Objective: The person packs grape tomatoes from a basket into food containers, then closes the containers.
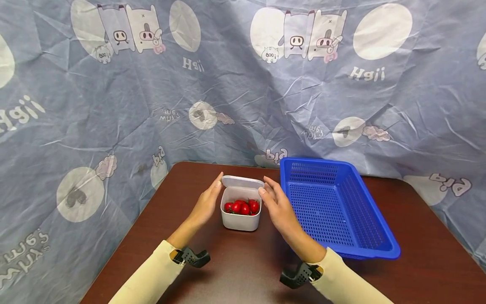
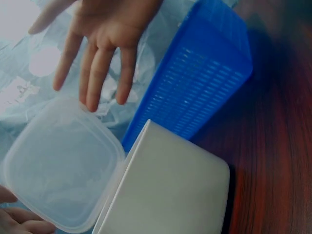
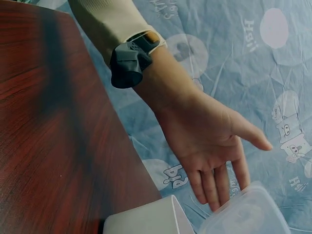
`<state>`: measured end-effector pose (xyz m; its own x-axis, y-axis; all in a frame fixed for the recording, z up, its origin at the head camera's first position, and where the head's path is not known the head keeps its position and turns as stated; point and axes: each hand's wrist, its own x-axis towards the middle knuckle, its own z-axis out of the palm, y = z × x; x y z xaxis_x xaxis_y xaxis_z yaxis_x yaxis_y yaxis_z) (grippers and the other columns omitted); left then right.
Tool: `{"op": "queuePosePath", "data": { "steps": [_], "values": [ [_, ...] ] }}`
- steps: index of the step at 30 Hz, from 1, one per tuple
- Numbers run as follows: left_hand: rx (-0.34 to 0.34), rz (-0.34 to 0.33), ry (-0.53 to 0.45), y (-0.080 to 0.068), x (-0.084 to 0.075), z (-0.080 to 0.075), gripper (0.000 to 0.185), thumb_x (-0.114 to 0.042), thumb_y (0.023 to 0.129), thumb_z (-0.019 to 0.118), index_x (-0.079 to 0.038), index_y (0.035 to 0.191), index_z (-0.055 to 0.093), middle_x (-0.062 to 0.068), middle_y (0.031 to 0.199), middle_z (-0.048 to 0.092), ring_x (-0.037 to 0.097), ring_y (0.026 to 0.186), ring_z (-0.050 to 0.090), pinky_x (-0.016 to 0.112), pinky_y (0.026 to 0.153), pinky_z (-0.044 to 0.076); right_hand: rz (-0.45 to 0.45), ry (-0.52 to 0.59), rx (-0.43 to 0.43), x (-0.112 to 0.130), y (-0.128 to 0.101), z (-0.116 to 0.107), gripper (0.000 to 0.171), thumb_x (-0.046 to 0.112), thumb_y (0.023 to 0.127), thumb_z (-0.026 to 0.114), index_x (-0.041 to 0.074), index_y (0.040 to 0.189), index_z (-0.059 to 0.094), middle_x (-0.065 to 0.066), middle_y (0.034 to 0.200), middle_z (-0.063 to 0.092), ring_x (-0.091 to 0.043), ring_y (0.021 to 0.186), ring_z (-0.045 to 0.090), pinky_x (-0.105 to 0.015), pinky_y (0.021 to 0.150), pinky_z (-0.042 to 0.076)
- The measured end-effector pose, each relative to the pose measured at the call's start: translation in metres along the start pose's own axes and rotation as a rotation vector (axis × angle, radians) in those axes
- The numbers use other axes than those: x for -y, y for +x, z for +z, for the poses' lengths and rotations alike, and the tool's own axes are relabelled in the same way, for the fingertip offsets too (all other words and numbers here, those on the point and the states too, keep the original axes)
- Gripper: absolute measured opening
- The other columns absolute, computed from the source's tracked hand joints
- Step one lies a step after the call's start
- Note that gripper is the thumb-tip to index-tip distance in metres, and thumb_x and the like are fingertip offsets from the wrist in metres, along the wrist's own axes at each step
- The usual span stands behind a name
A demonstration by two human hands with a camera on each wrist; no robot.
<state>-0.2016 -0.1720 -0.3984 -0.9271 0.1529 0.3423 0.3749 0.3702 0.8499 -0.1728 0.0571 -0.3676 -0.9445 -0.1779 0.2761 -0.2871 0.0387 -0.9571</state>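
Observation:
A white lidded box (image 1: 240, 222) holding several red cherry tomatoes (image 1: 244, 209) stands on the table. Its translucent lid (image 1: 243, 182) is raised and tilted at the back rim; whether it is hinged there I cannot tell. My left hand (image 1: 203, 207) is at the lid's left edge, its fingers (image 3: 222, 183) extended and apparently touching it. On the other side is my right hand (image 1: 281, 209), fingers (image 2: 100, 73) straight and spread, tips at the lid's right edge. Neither hand curls round anything. The tomatoes are hidden in both wrist views.
Right of the box sits a large blue perforated basket (image 1: 379, 228), close beside my right forearm. The dark brown table (image 1: 228, 270) ends at a patterned blue-grey cloth (image 1: 228, 84) behind and at the sides. Each wrist carries a black camera (image 1: 195, 256).

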Motion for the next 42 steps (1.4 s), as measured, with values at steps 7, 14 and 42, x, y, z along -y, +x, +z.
{"op": "queuePosePath", "data": {
  "steps": [7,14,42],
  "values": [
    [-0.001,0.06,-0.034,0.005,0.008,0.003,0.052,-0.039,0.105,0.028,-0.021,0.154,0.026,0.004,0.154,0.032,0.027,0.138,0.034,0.048,0.112,0.023,-0.083,-0.037,-0.037,-0.007,0.007,-0.001,0.05,0.026,0.1,0.05,0.007,0.145,0.038,-0.021,0.148,0.037,-0.03,0.14,0.032,-0.047,0.112,0.025],
    [0.0,0.071,-0.003,-0.007,0.035,0.009,0.052,-0.046,0.104,0.028,-0.029,0.152,0.028,0.0,0.153,0.035,0.023,0.137,0.036,0.049,0.111,0.026,-0.053,-0.039,-0.018,-0.019,-0.006,0.004,0.049,0.024,0.1,0.051,0.006,0.144,0.038,-0.022,0.148,0.037,-0.032,0.139,0.032,-0.046,0.111,0.027],
    [0.079,0.131,0.05,-0.04,0.046,0.014,0.052,-0.027,0.105,0.033,-0.01,0.153,0.025,0.008,0.157,0.023,0.02,0.141,0.027,0.044,0.112,0.023,0.015,-0.128,0.058,-0.05,-0.04,0.013,0.054,0.036,0.099,0.051,0.012,0.146,0.035,-0.019,0.152,0.029,-0.027,0.14,0.028,-0.043,0.109,0.028]
  ]
}}
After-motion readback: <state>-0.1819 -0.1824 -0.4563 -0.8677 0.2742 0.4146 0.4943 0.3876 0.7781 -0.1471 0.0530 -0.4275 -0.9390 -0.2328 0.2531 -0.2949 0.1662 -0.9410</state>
